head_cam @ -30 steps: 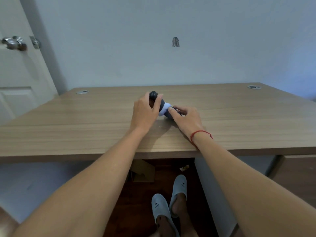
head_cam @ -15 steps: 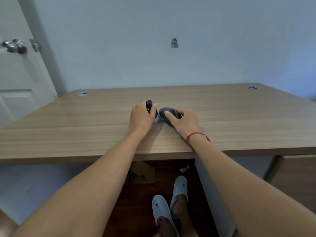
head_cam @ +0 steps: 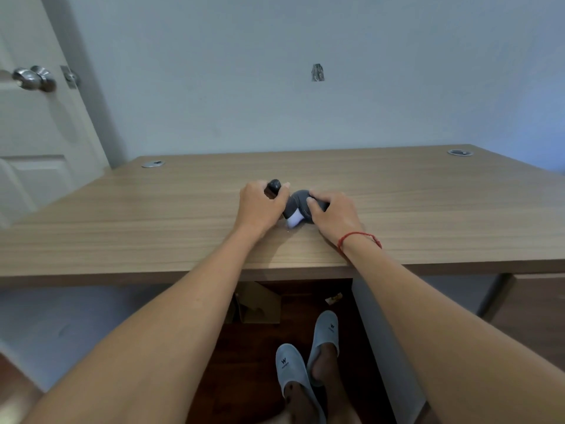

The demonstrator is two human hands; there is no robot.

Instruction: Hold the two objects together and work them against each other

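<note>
While both hands (head_cam: 263,206) (head_cam: 331,214) cover it, grey bundle (head_cam: 295,206) mostly hidden

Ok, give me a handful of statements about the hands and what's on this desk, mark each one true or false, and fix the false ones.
1. Both hands are on the same grey and white sock. True.
2. The left hand lies flat and open on the desk. False: its fingers curl round the sock's dark end.
3. The right hand has a red string at its wrist. True.
4. The sock is held high above the desk. False: it lies on the desktop.
5. Grey slippers show under the desk. True.
6. The door knob is at far right. False: far left.
</note>
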